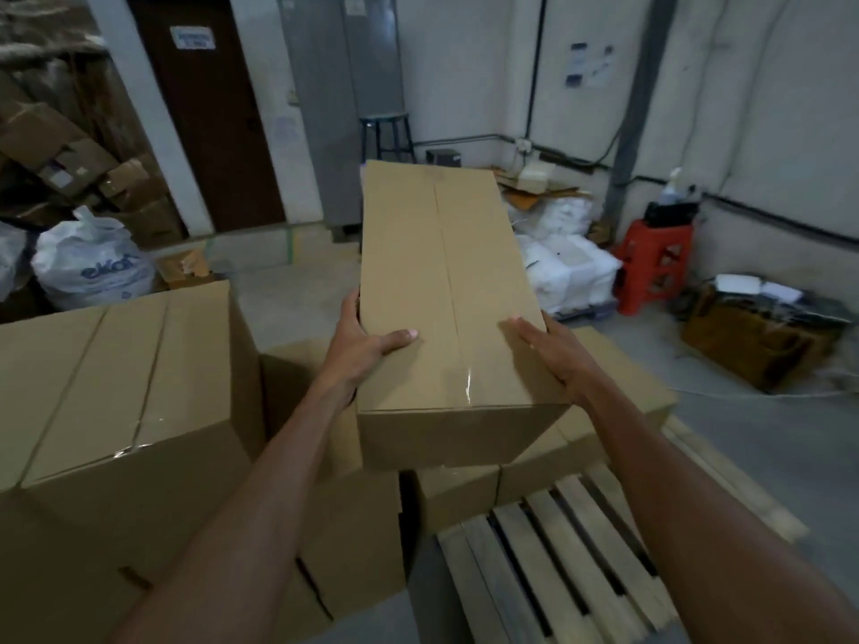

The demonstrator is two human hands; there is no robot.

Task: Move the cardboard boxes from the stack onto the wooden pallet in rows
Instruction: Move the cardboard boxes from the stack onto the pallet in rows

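I hold a long taped cardboard box (446,290) in the air at the centre of the view, its short end toward me. My left hand (367,346) grips its left side with the thumb on top. My right hand (553,350) presses on its right top edge. Below it, boxes on the pallet (618,406) lie in a row on the far part of the wooden pallet (558,560), whose near slats are bare. The stack of boxes (121,392) stands at my left.
A red plastic stool (655,267) and white sacks (567,267) stand behind the pallet. A white bag (93,262) and loose cartons lie far left. A brown door (209,109), grey cabinet (344,99) and dark stool (388,137) line the back wall. An open carton (762,341) sits right.
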